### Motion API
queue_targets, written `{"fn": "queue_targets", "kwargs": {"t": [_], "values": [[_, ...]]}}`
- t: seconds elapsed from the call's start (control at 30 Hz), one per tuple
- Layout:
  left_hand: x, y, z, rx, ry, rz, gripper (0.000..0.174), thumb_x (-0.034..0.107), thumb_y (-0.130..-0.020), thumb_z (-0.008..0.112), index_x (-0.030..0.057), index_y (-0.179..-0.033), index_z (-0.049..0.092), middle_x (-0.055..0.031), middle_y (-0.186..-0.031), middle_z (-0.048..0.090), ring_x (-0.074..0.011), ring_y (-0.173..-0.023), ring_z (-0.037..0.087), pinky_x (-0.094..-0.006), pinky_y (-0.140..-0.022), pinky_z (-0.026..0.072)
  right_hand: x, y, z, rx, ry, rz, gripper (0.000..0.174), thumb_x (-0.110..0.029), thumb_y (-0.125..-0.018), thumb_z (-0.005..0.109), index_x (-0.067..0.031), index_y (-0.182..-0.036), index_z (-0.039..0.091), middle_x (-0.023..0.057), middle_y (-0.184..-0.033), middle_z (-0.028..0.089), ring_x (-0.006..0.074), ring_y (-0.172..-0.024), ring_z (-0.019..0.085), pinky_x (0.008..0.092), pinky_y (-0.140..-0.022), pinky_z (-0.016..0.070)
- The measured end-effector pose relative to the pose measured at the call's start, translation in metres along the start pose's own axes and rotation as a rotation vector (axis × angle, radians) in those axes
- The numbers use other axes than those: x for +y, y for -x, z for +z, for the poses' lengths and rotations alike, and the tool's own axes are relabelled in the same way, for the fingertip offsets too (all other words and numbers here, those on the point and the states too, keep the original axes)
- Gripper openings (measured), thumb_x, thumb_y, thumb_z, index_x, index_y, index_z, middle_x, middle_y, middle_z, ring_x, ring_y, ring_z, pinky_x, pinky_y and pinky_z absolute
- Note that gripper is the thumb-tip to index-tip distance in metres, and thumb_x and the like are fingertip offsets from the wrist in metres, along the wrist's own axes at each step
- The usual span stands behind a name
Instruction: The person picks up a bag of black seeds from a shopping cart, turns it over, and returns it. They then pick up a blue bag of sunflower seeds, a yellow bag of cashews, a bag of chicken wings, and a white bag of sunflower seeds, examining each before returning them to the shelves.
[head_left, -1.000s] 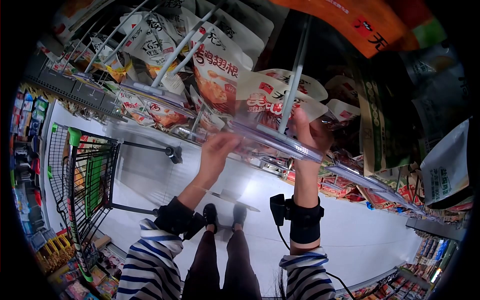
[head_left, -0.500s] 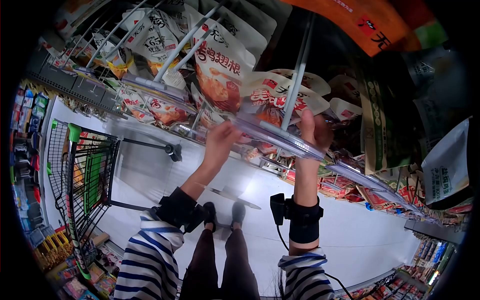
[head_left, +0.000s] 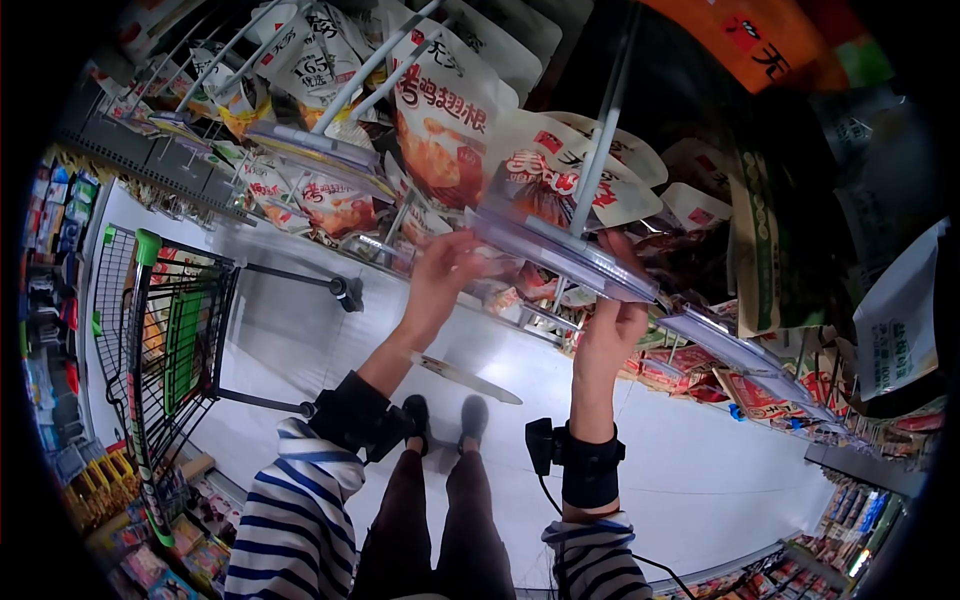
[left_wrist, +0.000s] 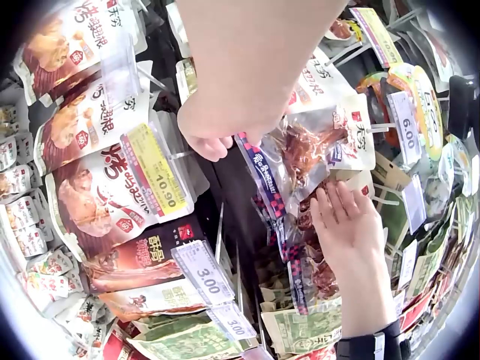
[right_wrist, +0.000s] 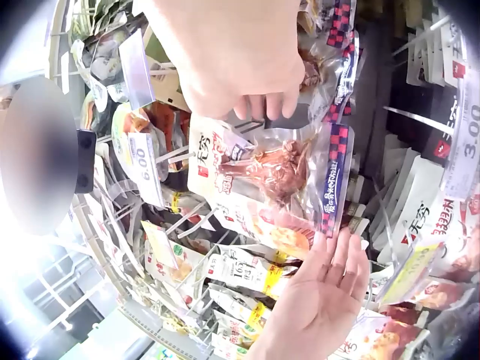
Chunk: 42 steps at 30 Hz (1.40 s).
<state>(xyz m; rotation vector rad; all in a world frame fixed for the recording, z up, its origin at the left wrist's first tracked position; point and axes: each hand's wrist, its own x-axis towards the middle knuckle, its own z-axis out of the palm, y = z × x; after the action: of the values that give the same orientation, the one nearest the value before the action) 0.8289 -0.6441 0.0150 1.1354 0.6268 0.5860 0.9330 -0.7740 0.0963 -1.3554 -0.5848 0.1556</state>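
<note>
A clear packet of brown meat (left_wrist: 304, 150) (right_wrist: 281, 176) with a checkered edge hangs in front of a white pouch. My left hand (head_left: 435, 285) (left_wrist: 232, 82) (right_wrist: 311, 307) pinches a corner of its checkered edge, with the fingers fairly straight in the right wrist view. On the other side, my right hand (head_left: 603, 340) (left_wrist: 356, 247) (right_wrist: 232, 56) has its fingers extended beside the packet and over other checkered-edge packets (left_wrist: 300, 270). Whether the right fingertips touch any packet cannot be told.
White pouches (head_left: 440, 120) (left_wrist: 86, 187) hang on metal hooks beside the packet, with price tags (left_wrist: 157, 169) (right_wrist: 145, 169) at the hook ends. An orange bag (head_left: 750, 40) hangs at the upper right. A cart with a green-ended handle (head_left: 147, 245) stands on the floor at the left.
My right hand has dropped from beside the hook toward my body, and its raised thumb has come down. My left hand has risen slightly and stays near the packet's other side.
</note>
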Motion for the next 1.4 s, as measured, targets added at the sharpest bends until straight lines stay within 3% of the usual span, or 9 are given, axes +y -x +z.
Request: {"fn": "queue_targets", "kwargs": {"t": [0.07, 0.17, 0.4, 0.57, 0.7, 0.93, 1.1, 1.27, 1.4], "values": [[0.003, 0.004, -0.001, -0.001, -0.002, 0.0, 0.028, 0.009, -0.079, 0.056, 0.0007, -0.103, 0.046, -0.0053, -0.099, 0.052, -0.0106, -0.088, 0.05, -0.0238, -0.077, 0.0411, -0.003, 0.008, -0.004, 0.005, 0.006, 0.023, 0.027, -0.009, -0.086, 0.038, 0.0018, -0.11, 0.044, 0.0105, -0.117, 0.044, 0.0191, -0.107, 0.042, 0.0296, -0.09, 0.0354], [-0.005, 0.007, -0.007, 0.028, 0.001, 0.047, 0.028, 0.01, -0.079, 0.057, 0.0034, -0.104, 0.046, -0.0027, -0.101, 0.051, -0.009, -0.091, 0.049, -0.0232, -0.079, 0.0398, 0.0, 0.022, -0.006, 0.164, -0.087, 0.133, 0.029, -0.014, -0.087, 0.039, 0.0046, -0.109, 0.044, 0.0111, -0.109, 0.047, 0.0183, -0.102, 0.046, 0.0345, -0.089, 0.0394], [0.002, 0.035, -0.006, 0.108, 0.049, 0.013, 0.036, 0.017, -0.081, 0.054, 0.0071, -0.113, 0.042, -0.0036, -0.113, 0.048, -0.0111, -0.1, 0.047, -0.0243, -0.08, 0.0383, 0.0, 0.042, -0.021, 0.085, -0.154, 0.262, 0.034, -0.02, -0.087, 0.039, 0.0034, -0.11, 0.044, 0.0144, -0.116, 0.044, 0.0248, -0.108, 0.043, 0.0388, -0.089, 0.0386], [-0.012, 0.073, -0.019, 0.355, 0.18, -0.104, 0.037, 0.023, -0.084, 0.049, 0.0084, -0.117, 0.039, -0.0044, -0.118, 0.044, -0.0144, -0.103, 0.046, -0.0293, -0.081, 0.0393, 0.009, 0.066, -0.037, 0.108, -0.42, 0.589, 0.042, -0.029, -0.087, 0.037, -0.0002, -0.117, 0.039, 0.0155, -0.122, 0.04, 0.0262, -0.112, 0.039, 0.0405, -0.093, 0.0323], [-0.007, 0.11, -0.031, 0.458, 0.161, -0.189, 0.036, 0.023, -0.085, 0.047, 0.0066, -0.116, 0.037, -0.0054, -0.116, 0.045, -0.0172, -0.104, 0.046, -0.0311, -0.083, 0.0394, 0.01, 0.089, -0.049, 0.106, -0.454, 0.671, 0.039, -0.025, -0.086, 0.035, -0.0007, -0.116, 0.039, 0.0148, -0.121, 0.039, 0.0273, -0.11, 0.04, 0.0412, -0.091, 0.0343], [0.016, 0.192, -0.048, 0.535, 0.147, -0.263, 0.046, 0.031, -0.084, 0.048, 0.0037, -0.118, 0.032, -0.0106, -0.116, 0.044, -0.022, -0.104, 0.047, -0.0333, -0.083, 0.0397, -0.02, 0.116, -0.057, -0.042, -0.431, 0.903, 0.039, -0.026, -0.086, 0.032, -0.0007, -0.115, 0.04, 0.0151, -0.121, 0.041, 0.0269, -0.11, 0.041, 0.0396, -0.091, 0.0356], [0.066, 0.256, -0.051, 0.582, 0.197, -0.238, 0.043, 0.028, -0.085, 0.047, 0.0045, -0.118, 0.031, -0.0106, -0.115, 0.045, -0.0223, -0.102, 0.048, -0.0343, -0.084, 0.04, -0.051, 0.139, -0.05, -0.285, -0.454, 1.069, 0.04, -0.026, -0.086, 0.033, -0.0003, -0.117, 0.036, 0.0157, -0.122, 0.04, 0.0267, -0.11, 0.041, 0.0393, -0.091, 0.0358], [0.129, 0.321, -0.058, 0.68, 0.258, -0.182, 0.04, 0.025, -0.085, 0.046, 0.0058, -0.117, 0.033, -0.0099, -0.114, 0.047, -0.0215, -0.102, 0.048, -0.0354, -0.085, 0.0384, -0.097, 0.157, -0.021, -0.612, -0.431, 1.088, 0.039, -0.025, -0.086, 0.034, 0.0003, -0.116, 0.038, 0.0159, -0.122, 0.039, 0.0272, -0.109, 0.041, 0.0404, -0.09, 0.036], [0.173, 0.369, -0.068, 0.749, 0.319, -0.026, 0.037, 0.023, -0.084, 0.047, 0.0066, -0.115, 0.034, -0.0097, -0.114, 0.047, -0.0198, -0.102, 0.048, -0.0348, -0.085, 0.0379, -0.121, 0.164, 0.006, -0.76, -0.448, 1.067, 0.039, -0.026, -0.086, 0.037, 0.0009, -0.114, 0.039, 0.0163, -0.12, 0.041, 0.0282, -0.11, 0.041, 0.0412, -0.09, 0.0361]]}}
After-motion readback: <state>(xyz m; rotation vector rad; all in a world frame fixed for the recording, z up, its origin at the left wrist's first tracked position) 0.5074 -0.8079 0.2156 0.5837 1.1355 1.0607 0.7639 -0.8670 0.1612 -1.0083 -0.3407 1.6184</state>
